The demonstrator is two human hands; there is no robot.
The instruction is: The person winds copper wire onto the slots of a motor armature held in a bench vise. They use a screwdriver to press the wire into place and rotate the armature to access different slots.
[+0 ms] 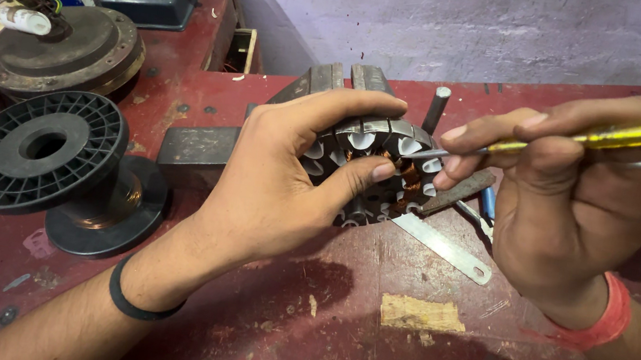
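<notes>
Red workbench [299, 342] fills view, scuffed. Black wire spool [44, 152] lies at left, well apart from hands. Left hand [288, 176] wraps motor stator [375, 171] mid-bench, thumb and fingers clamped on its rim, holding it tilted on edge. Right hand [575, 189] pinches yellow-handled screwdriver [590, 137], tip touching stator slots. Flat metal strip [443, 250] lies just beside stator, on bench.

stator [372, 162] mid-bench | spool [51, 157] left — strip [443, 248] right-front, perhaps touching stator
</notes>
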